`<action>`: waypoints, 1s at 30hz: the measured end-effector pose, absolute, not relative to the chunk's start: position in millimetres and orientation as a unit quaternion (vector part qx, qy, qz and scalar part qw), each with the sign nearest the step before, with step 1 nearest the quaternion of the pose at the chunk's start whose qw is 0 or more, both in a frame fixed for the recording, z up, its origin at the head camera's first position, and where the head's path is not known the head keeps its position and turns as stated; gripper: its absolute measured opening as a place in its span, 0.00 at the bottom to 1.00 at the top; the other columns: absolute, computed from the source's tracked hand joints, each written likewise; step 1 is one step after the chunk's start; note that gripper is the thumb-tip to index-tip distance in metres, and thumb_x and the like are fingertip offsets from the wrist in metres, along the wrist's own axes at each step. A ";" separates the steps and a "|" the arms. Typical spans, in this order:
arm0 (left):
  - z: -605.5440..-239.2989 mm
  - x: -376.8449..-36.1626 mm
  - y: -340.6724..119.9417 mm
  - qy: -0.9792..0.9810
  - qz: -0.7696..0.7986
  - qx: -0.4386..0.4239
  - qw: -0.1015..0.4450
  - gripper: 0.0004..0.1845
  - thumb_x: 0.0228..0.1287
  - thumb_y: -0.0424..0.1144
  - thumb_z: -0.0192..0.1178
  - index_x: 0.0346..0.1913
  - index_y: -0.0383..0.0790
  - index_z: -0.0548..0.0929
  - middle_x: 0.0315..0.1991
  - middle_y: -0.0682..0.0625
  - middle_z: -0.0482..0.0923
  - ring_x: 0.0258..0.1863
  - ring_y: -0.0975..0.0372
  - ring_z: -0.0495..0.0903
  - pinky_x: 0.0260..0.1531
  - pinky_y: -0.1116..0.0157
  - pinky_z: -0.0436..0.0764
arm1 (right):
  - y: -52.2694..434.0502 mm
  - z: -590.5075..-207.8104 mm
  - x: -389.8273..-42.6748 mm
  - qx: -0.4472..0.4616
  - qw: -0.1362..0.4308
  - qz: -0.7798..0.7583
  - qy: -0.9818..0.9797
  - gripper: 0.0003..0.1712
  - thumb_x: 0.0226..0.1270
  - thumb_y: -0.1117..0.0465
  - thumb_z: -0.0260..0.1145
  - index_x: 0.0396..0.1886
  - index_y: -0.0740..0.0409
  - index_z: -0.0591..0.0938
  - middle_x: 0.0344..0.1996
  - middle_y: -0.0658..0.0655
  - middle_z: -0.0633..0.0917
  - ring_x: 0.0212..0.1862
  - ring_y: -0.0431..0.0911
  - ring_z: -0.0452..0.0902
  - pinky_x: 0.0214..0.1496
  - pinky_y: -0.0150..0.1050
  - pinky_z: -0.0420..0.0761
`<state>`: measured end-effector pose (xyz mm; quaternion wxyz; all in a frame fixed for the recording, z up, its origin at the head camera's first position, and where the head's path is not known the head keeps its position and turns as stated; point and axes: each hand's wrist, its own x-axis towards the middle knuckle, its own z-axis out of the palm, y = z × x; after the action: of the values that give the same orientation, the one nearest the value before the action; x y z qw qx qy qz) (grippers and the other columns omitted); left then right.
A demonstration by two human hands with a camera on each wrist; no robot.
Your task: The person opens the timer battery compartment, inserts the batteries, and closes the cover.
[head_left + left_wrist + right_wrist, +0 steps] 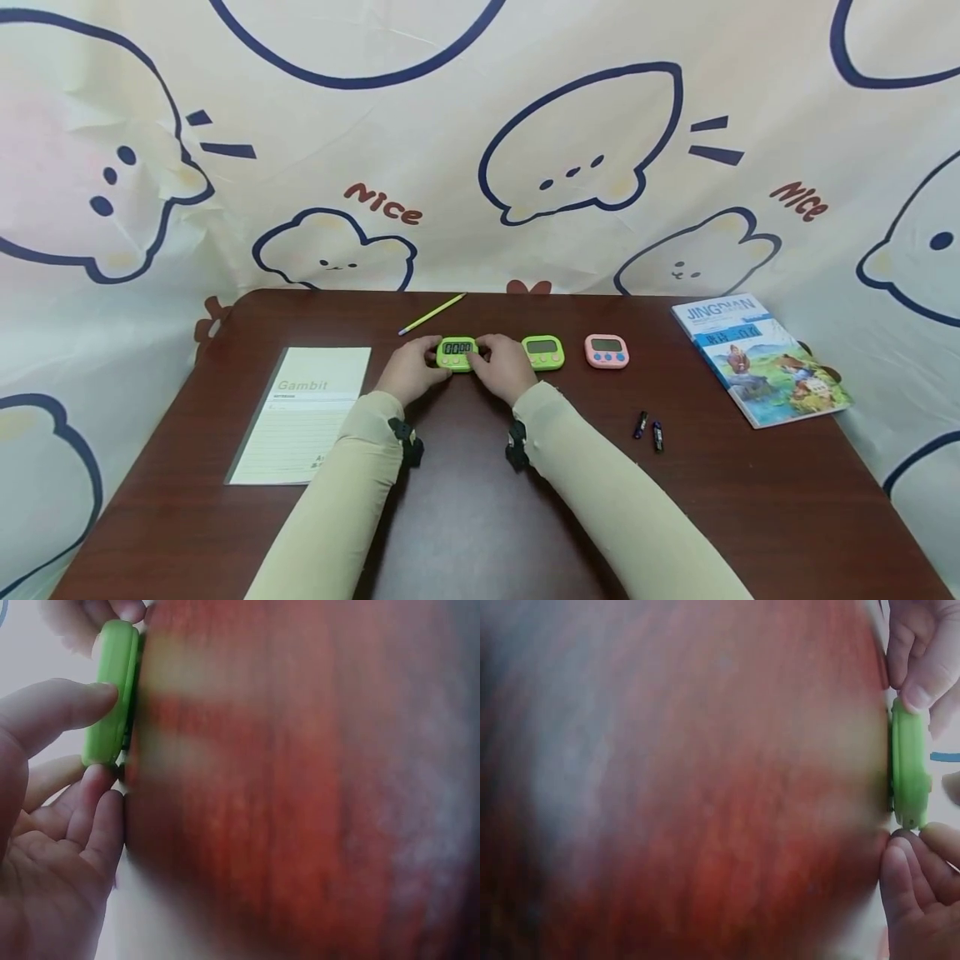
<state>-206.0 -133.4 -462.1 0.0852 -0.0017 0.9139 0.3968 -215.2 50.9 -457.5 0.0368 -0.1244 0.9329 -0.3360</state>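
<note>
Both hands are on the yellow-green plastic timer with rounded corners [457,364], right at the middle of the far half of the dark brown wooden table [465,533]! The left hand [411,371] pinches its left end, thumb at the near edge, fingers bunched around the side. Over on the right, the right hand [507,367] has curled fingers gathered at the other end, thumb at the front face; whether that thumb is pressing, I can't tell. Zeros show on the grey display! Just right of that hand sits a second yellow-green timer [551,361], then a pink timer with blue buttons [607,361]. Beyond the left hand lies a slim yellow-green pencil [432,314]; on the near right, two small dark cylindrical batteries [641,425], side by side but apart.
</note>
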 end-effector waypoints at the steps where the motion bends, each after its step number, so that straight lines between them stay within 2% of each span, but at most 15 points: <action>1: -462.7 -206.2 -133.1 0.914 0.396 -0.002 0.085 0.34 0.63 0.38 0.70 0.71 0.37 0.71 0.56 0.42 0.80 0.55 0.53 0.78 0.56 0.54 0.77 | 50.6 -457.6 -214.9 -0.120 0.036 -0.336 0.934 0.23 0.74 0.51 0.63 0.61 0.59 0.81 0.54 0.58 0.84 0.50 0.49 0.80 0.54 0.46 0.81; 10: -462.2 -206.2 -130.8 0.915 0.396 -0.006 0.082 0.35 0.63 0.39 0.71 0.71 0.39 0.72 0.56 0.43 0.80 0.55 0.54 0.78 0.56 0.54 0.77 | 49.0 -458.0 -215.8 -0.091 0.030 -0.352 0.931 0.20 0.71 0.53 0.66 0.58 0.58 0.83 0.51 0.57 0.85 0.48 0.48 0.81 0.51 0.44 0.82; 22: -458.8 -200.9 -133.0 0.918 0.388 -0.002 0.086 0.37 0.63 0.40 0.71 0.73 0.38 0.69 0.58 0.41 0.79 0.57 0.52 0.77 0.59 0.53 0.76 | 54.1 -456.7 -211.3 -0.111 0.038 -0.352 0.929 0.22 0.71 0.52 0.67 0.59 0.58 0.83 0.48 0.55 0.85 0.47 0.47 0.80 0.51 0.44 0.81; 30: -453.5 -197.9 -136.5 0.914 0.400 0.006 0.069 0.41 0.62 0.41 0.71 0.75 0.36 0.64 0.67 0.39 0.72 0.65 0.49 0.73 0.64 0.50 0.73 | 72.3 -452.2 -201.7 -0.146 0.015 -0.364 0.920 0.23 0.69 0.53 0.68 0.61 0.57 0.82 0.55 0.56 0.83 0.56 0.50 0.79 0.59 0.48 0.79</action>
<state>-197.9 -136.5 -453.5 0.0690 0.0062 0.9137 0.4004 -201.7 72.3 -452.2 0.0145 -0.1462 0.9198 -0.3638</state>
